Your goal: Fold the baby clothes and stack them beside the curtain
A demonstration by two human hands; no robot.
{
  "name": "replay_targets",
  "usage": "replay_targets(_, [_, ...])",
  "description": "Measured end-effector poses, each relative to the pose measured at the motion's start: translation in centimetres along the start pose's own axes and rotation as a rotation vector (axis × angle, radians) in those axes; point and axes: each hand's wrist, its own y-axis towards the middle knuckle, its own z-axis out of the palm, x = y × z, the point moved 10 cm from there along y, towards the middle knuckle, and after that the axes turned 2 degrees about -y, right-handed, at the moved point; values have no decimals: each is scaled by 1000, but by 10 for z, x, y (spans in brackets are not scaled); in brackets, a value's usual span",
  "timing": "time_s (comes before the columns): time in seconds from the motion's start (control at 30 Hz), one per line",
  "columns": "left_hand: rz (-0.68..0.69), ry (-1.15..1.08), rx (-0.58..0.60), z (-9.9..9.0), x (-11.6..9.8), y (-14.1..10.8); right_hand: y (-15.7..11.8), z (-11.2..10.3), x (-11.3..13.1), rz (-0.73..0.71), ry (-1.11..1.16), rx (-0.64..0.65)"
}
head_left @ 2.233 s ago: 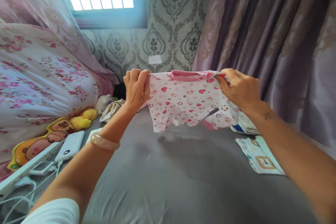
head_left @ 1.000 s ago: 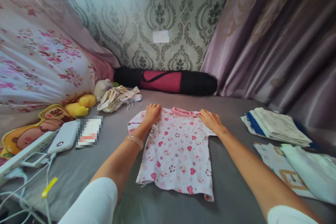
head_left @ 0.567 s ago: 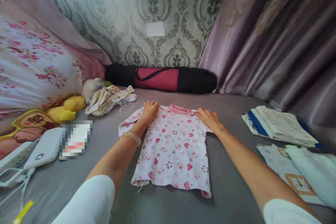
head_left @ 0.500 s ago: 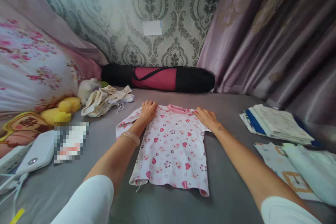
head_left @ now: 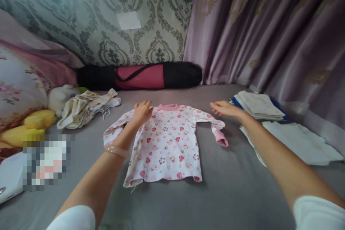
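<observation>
A small long-sleeved shirt [head_left: 168,143] with a pink collar and a print of red hearts and flowers lies spread on the grey bed sheet. My left hand [head_left: 142,112] rests on its left shoulder, fingers lying over the cloth and fingertips partly hidden. Off the fabric, my right hand [head_left: 223,109] is beyond the right sleeve [head_left: 219,129], fingers stretched out and holding nothing. That sleeve bends down to its pink cuff, while the left sleeve is folded and partly covered by my left forearm.
Crumpled cream clothes [head_left: 86,107] and a yellow plush toy [head_left: 40,120] lie left. A black and red long bag [head_left: 140,76] stretches along the wall. Folded clothes [head_left: 260,105] and a pale garment [head_left: 299,143] lie right, near the curtain [head_left: 229,25].
My right hand has left the shirt's right shoulder and moved right; the right sleeve now shows stretched outward with its cuff bent down. My left hand stays on the left shoulder. The view has turned right.
</observation>
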Motion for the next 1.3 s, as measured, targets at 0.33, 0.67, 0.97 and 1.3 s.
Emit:
replay_targets(0.33, [329,-456,93,64,-167,25,-75,41,-31,268,-218,130])
replay_targets(0.67, [80,-375,-54,86,-181,18,-57,28,-23,160,-396,-132])
replay_targets(0.97, [58,-225,10,85,-191,12,-84,-22,27,-373,-1053,-584])
replay_targets(1.3, [121,-213,4,86,-197,9,-86,-33,-27,-238,-1157,-531])
